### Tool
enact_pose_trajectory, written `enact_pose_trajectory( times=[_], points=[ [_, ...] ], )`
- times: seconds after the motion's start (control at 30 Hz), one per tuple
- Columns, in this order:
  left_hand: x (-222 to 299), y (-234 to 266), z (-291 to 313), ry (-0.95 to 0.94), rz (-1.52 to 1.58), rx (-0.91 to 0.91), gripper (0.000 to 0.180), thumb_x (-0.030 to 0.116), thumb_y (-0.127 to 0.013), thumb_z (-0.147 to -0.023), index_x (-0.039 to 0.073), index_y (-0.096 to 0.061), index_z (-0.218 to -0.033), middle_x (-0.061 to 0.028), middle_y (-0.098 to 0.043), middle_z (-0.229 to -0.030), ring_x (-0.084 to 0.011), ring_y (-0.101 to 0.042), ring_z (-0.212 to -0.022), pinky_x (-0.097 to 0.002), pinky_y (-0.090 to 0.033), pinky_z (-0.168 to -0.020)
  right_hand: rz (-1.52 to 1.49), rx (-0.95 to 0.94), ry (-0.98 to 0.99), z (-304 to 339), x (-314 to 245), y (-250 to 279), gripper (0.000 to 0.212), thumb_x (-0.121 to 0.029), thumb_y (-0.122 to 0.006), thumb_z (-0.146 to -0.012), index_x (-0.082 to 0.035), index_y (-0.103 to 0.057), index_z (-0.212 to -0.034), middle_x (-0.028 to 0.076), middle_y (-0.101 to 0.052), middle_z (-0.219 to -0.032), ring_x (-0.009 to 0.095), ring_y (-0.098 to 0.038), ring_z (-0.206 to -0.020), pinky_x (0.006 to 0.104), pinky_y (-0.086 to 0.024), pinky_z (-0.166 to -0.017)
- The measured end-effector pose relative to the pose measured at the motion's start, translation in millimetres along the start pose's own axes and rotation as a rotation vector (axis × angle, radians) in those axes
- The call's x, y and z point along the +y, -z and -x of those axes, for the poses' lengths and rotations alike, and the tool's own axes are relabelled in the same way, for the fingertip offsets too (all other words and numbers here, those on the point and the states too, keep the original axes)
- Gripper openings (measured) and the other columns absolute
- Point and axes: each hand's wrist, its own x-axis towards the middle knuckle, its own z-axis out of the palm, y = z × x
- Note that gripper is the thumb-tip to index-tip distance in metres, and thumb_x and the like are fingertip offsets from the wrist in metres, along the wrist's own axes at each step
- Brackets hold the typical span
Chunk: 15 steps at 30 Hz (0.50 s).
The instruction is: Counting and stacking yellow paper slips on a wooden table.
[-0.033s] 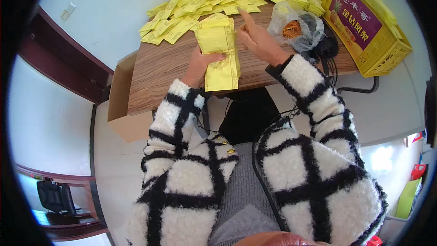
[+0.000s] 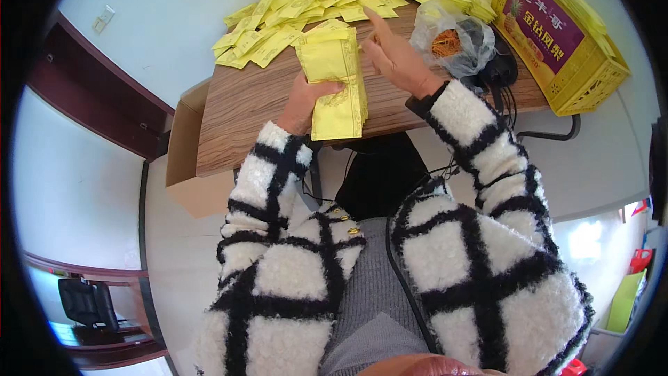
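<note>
A thick stack of flat yellow printed packets (image 2: 332,101) is gripped by my left hand (image 2: 308,97), the thumb lying across its front. The stack stands over the near part of the table, with its lower end past the front edge. Just to its right is my right hand (image 2: 396,59), index finger stretched up and the other fingers curled, with nothing visible in it. Behind both hands a broad heap of similar yellow packets (image 2: 306,3) spreads over the back of the table.
On the wood-grain table (image 2: 229,111), a clear plastic bag (image 2: 473,56) holds orange-brown rubber bands (image 2: 445,43). A dark object with cables (image 2: 499,73) lies beside it. At right stands a yellow plastic crate (image 2: 591,87) filled with packets. A cardboard box (image 2: 186,132) is at left.
My right hand has shifted very slightly, its index fingertip a little higher. The left hand and the stack stay almost in place.
</note>
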Motion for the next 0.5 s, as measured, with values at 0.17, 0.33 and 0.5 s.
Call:
enact_pose_trajectory(
  times=[0.17, 0.33, 0.5],
  points=[
    [1.9, 1.1, 8.0, 0.135, 0.059, -0.046, 0.056, 0.009, -0.067, -0.076, -0.004, -0.049, -0.127, -0.0139, -0.063, -0.113, -0.0227, -0.066, -0.096, -0.0349, -0.055, -0.083, -0.097, 0.166, 0.093, -10.2, 1.6, 0.9, 0.059, -0.034, -0.047, -0.100, 0.001, -0.031, -0.145, 0.017, -0.065, -0.089, 0.032, -0.063, -0.081, 0.0379, -0.048, -0.074],
    [2.7, 3.1, 14.4, 0.270, 0.199, -0.068, 0.060, 0.016, -0.063, -0.079, -0.005, -0.045, -0.132, -0.0175, -0.062, -0.117, -0.0272, -0.065, -0.101, -0.0375, -0.054, -0.088, -0.309, 0.005, 0.151, -16.8, 4.7, 10.0, 0.050, -0.031, -0.034, -0.106, -0.001, -0.037, -0.145, -0.001, -0.052, -0.071, 0.004, -0.041, -0.052, 0.0190, -0.035, -0.047],
    [-1.1, 8.0, 16.3, 0.197, 0.343, -0.029, 0.062, 0.022, -0.062, -0.080, -0.005, -0.044, -0.134, -0.0191, -0.061, -0.121, -0.0295, -0.063, -0.105, -0.0396, -0.052, -0.093, -0.352, -0.020, 0.168, -15.1, -6.8, -1.7, 0.049, -0.029, -0.034, -0.106, 0.000, -0.037, -0.145, -0.002, -0.051, -0.069, 0.003, -0.041, -0.054, 0.0187, -0.035, -0.049]
  ],
)
